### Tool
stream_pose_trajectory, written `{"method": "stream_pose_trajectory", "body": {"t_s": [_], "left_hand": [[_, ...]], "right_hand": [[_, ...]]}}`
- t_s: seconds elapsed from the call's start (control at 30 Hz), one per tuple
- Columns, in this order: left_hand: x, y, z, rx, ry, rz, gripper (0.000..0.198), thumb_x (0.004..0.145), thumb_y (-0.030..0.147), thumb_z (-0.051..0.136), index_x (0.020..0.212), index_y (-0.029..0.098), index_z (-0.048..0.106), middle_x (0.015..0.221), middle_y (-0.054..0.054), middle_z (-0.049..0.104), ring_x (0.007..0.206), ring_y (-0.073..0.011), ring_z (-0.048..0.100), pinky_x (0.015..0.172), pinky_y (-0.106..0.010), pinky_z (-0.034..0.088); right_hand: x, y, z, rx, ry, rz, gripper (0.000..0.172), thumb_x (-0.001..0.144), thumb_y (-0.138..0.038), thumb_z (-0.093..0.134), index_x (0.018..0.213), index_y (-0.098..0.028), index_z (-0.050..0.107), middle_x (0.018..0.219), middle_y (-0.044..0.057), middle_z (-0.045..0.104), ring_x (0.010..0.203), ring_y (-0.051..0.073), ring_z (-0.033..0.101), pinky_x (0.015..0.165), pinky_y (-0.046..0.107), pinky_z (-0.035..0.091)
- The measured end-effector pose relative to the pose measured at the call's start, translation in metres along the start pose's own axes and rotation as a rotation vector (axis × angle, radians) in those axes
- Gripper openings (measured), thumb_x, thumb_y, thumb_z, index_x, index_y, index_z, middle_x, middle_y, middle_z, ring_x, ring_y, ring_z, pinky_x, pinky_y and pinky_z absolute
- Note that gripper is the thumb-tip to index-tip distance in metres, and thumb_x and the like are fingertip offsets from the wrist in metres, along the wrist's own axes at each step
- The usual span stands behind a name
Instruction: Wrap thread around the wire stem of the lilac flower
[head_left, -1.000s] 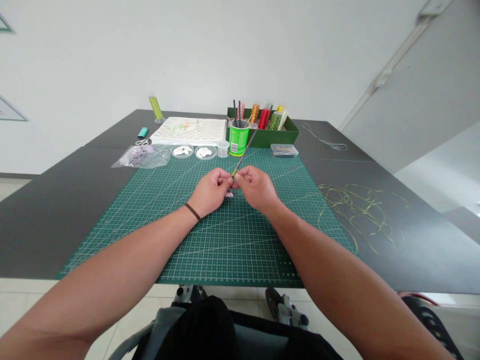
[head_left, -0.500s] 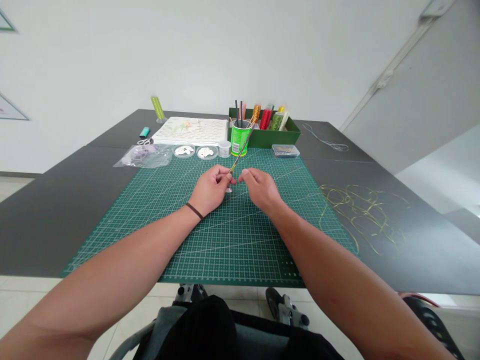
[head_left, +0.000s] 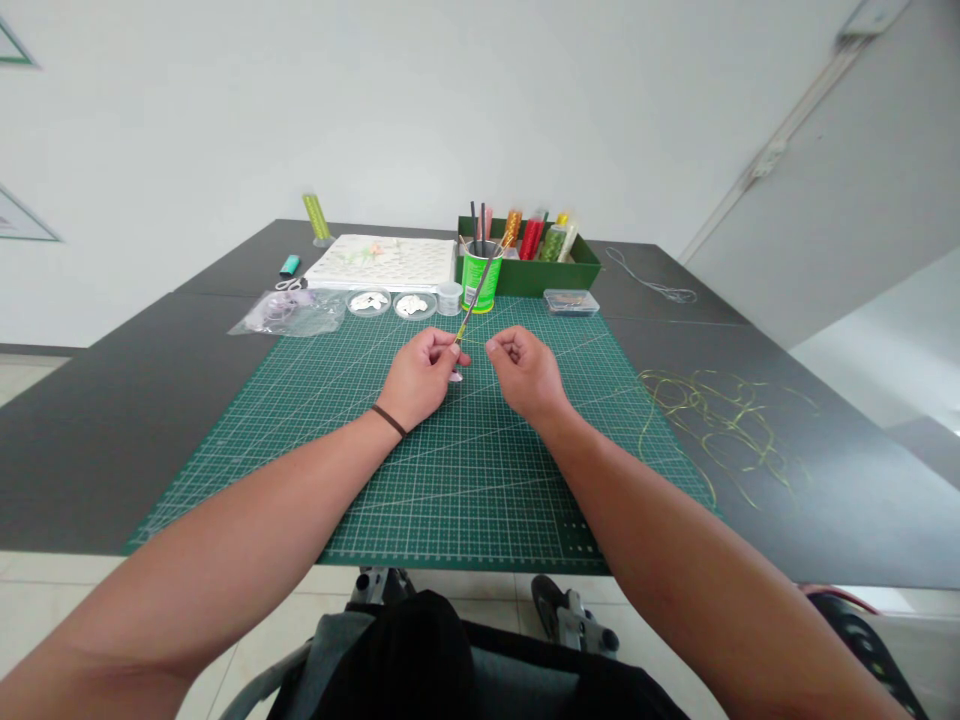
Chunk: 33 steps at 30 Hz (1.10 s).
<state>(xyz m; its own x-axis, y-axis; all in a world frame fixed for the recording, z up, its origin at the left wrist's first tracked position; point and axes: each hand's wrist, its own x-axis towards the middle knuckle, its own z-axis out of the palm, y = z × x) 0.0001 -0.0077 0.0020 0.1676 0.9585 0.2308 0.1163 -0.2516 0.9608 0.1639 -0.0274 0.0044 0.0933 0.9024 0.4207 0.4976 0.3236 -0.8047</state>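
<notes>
Above the middle of the green cutting mat (head_left: 450,450), my left hand (head_left: 423,376) pinches a thin dark stick (head_left: 477,295) that slants up and to the right, with yellow-green thread around its lower part. A small pale pink piece (head_left: 455,377) shows just under those fingers. My right hand (head_left: 526,372), its fingers pinched together, holds a fine yellow-green thread (head_left: 474,342) stretched across from the stick. A loose tangle of yellow-green cord (head_left: 739,425) lies at the right, partly over the mat's edge.
Behind the hands stand a green can (head_left: 480,280) with sticks and a dark green box (head_left: 525,277) of colored tubes. Further left are two dishes of white pieces (head_left: 369,302), a plastic bag (head_left: 289,312), a white board (head_left: 382,260) and scissors (head_left: 288,285). A clear case (head_left: 571,302) sits right.
My right hand has moved slightly up and to the right, widening the gap between the hands. The thread between them now shows. The stick has tilted a little more upright.
</notes>
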Motion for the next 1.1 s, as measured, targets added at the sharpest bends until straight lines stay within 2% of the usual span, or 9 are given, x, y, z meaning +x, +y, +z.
{"method": "stream_pose_trajectory", "body": {"t_s": [0.2,0.37,0.63,0.9,1.1], "left_hand": [[-0.001,0.002,0.0,0.014,-0.002,0.004,0.003,0.092,0.02,0.058,0.091,0.018,0.059,0.079,-0.003,0.075,0.068,-0.0124,0.068,0.063,-0.024,0.054],[-0.002,0.004,0.0,0.017,-0.001,0.0,0.004,0.092,0.021,0.06,0.092,0.017,0.059,0.081,-0.004,0.076,0.067,-0.0125,0.068,0.063,-0.025,0.054],[0.001,-0.007,-0.001,0.022,0.013,-0.01,0.01,0.094,0.027,0.058,0.096,0.017,0.061,0.087,-0.005,0.077,0.068,-0.0132,0.068,0.065,-0.027,0.054],[0.0,-0.001,0.0,-0.017,0.021,-0.059,0.008,0.093,0.024,0.059,0.094,0.016,0.062,0.081,-0.004,0.076,0.064,-0.0119,0.065,0.063,-0.025,0.05],[0.001,-0.005,-0.001,-0.093,0.025,-0.051,0.009,0.091,0.025,0.061,0.092,0.016,0.064,0.077,-0.003,0.075,0.064,-0.0128,0.066,0.065,-0.026,0.05]], "right_hand": [[-0.001,-0.003,0.0,-0.036,-0.003,0.013,0.016,0.09,-0.031,0.054,0.076,-0.023,0.051,0.059,-0.004,0.05,0.055,0.013,0.044,0.057,0.03,0.034],[-0.001,-0.003,0.0,-0.051,-0.003,0.038,0.016,0.089,-0.031,0.054,0.076,-0.023,0.051,0.061,-0.003,0.054,0.057,0.013,0.047,0.058,0.03,0.035],[0.002,-0.006,0.0,-0.042,0.004,0.06,0.016,0.087,-0.029,0.056,0.073,-0.023,0.051,0.058,-0.005,0.048,0.055,0.013,0.043,0.057,0.03,0.034],[0.004,-0.008,0.001,-0.061,0.012,0.092,0.014,0.086,-0.026,0.057,0.073,-0.022,0.052,0.055,-0.007,0.044,0.053,0.011,0.04,0.057,0.029,0.032],[0.005,-0.009,0.001,-0.076,0.011,0.096,0.016,0.087,-0.026,0.057,0.072,-0.022,0.051,0.055,-0.007,0.044,0.052,0.011,0.04,0.056,0.029,0.032]]}}
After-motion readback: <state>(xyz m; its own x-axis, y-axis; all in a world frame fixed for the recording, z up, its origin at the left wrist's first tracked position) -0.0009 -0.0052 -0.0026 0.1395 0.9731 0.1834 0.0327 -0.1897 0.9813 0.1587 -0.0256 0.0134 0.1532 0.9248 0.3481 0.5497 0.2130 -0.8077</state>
